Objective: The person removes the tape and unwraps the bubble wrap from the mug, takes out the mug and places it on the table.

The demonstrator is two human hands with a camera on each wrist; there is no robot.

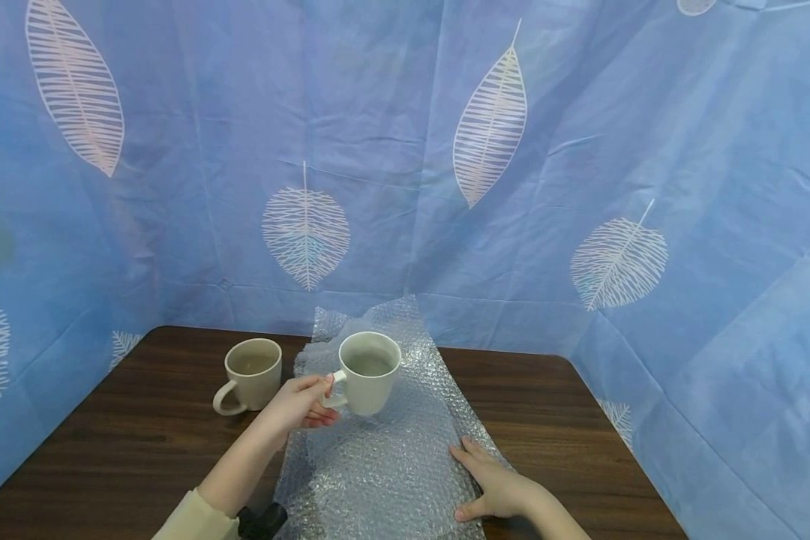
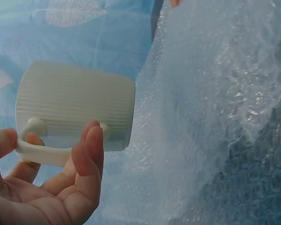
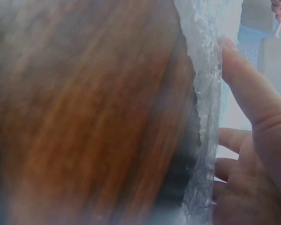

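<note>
My left hand (image 1: pixel 304 403) grips a white mug (image 1: pixel 371 379) by its handle, over the bubble wrap (image 1: pixel 391 465). Close up in the left wrist view, the mug (image 2: pixel 79 101) shows fine ribs along its wall, with fingers (image 2: pixel 86 159) curled round the handle. My right hand (image 1: pixel 499 484), fingers spread, rests at the right edge of the bubble wrap sheet. In the right wrist view the thumb (image 3: pixel 250 82) and fingertips meet the edge of the wrap (image 3: pixel 203 108). To the left of the held mug, a beige mug (image 1: pixel 255 375) stands upright, its handle toward the front left.
The dark wooden table (image 1: pixel 547 420) reaches back to a blue curtain (image 1: pixel 378 150) with white leaf prints. More curtain hangs at the left and right sides. The bubble wrap runs from the front edge to the back of the table.
</note>
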